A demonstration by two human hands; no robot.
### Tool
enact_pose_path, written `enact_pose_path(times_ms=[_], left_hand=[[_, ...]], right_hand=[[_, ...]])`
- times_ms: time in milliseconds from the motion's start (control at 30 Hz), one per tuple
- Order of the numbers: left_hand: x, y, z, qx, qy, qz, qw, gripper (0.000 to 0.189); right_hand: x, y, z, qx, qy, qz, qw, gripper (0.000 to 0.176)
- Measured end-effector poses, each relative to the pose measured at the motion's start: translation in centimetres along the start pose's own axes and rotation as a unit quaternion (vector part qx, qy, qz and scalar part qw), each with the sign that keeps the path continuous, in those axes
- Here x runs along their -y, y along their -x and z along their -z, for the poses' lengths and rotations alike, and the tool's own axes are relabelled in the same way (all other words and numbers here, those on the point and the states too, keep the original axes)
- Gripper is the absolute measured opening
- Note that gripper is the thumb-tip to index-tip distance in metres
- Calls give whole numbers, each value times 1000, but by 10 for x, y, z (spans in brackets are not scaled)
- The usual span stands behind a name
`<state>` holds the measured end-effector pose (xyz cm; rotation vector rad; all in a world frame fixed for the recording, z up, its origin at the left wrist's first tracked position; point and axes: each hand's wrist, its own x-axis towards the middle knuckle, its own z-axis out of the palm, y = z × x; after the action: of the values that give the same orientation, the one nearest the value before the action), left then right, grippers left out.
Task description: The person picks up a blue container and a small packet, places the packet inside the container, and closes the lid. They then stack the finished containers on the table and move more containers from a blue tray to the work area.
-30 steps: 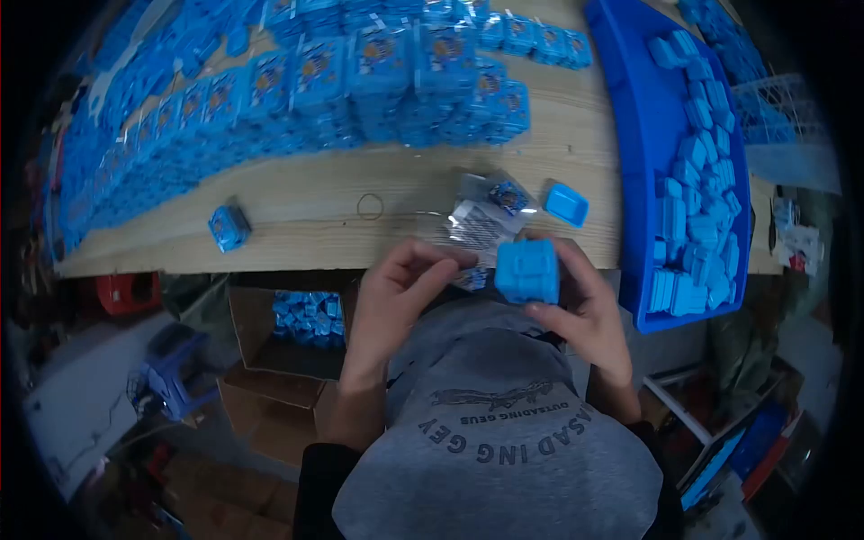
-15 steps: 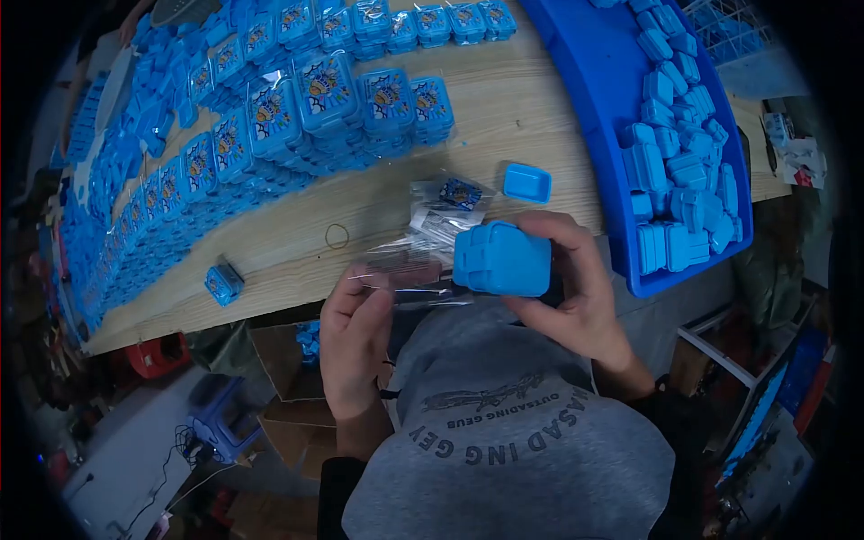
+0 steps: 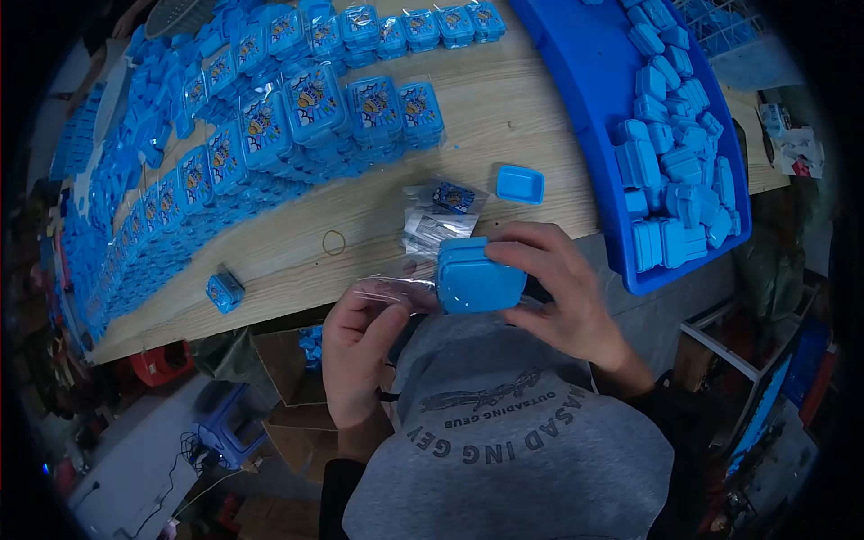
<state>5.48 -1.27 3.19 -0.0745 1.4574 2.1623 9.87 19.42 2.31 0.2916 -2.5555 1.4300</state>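
Observation:
My right hand (image 3: 567,292) grips a light-blue plastic box (image 3: 483,277) by its right side, thumb below and fingers above. Pinched in my left hand (image 3: 364,342) is a clear plastic bag (image 3: 396,291), whose right side meets the left end of the box. Just beyond the box, on the table, lie clear packets (image 3: 436,225) with a printed blue card (image 3: 454,197) at their top. An open light-blue tray (image 3: 520,184) sits to the right of them. Off to the left of my hands is a rubber band (image 3: 334,242).
Stacks of bagged blue boxes with printed lids (image 3: 315,103) line the left and back of the wooden table (image 3: 297,229). A dark-blue bin (image 3: 603,171) full of plain blue boxes stands at the right. One small printed box (image 3: 224,292) sits near the table's front edge.
The blue box has moved left and slightly down, up against the bag. My left hand still pinches the bag, and the view has shifted slightly.

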Motion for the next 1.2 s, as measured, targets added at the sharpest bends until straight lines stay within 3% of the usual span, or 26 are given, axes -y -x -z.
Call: enact_pose_path(times_ms=[167,267,367,467,567,633,700,733,767,867,1000,1200], left_hand=[[-3,4,-5,-78,-51,-21,995,11],[-8,3,-5,-20,95,-27,995,12],[-7,4,-4,-21,79,-48,996,13],[-2,6,-1,-24,8,-64,998,16],[-10,9,-1,-32,-173,41,984,22],[-7,12,-2,-65,-178,-15,982,30],[4,5,-6,-109,-110,-162,975,40],[14,-4,-8,-133,-38,-275,952,46],[15,-7,-7,-154,-15,-269,951,63],[19,-3,-29,-28,212,-94,972,74],[14,-4,-36,-41,191,15,981,80],[25,-11,-38,-4,2,-3,1000,75]], right_hand=[[0,-4,-1,6,29,52,998,67],[0,-7,-2,-9,39,76,996,67],[1,-9,-2,16,29,93,995,67],[-4,-7,-5,19,-31,82,996,68],[-10,-7,-16,31,-156,89,983,68],[-14,-7,-21,60,-227,97,967,68],[-15,-2,-22,37,-273,54,960,66],[-14,0,-22,25,-296,33,954,66],[-12,1,-25,2,-306,32,951,65],[-8,-3,-33,-40,-283,62,956,65],[-10,-1,-40,-61,-138,145,978,66],[-22,8,-50,-109,-74,185,974,67]])
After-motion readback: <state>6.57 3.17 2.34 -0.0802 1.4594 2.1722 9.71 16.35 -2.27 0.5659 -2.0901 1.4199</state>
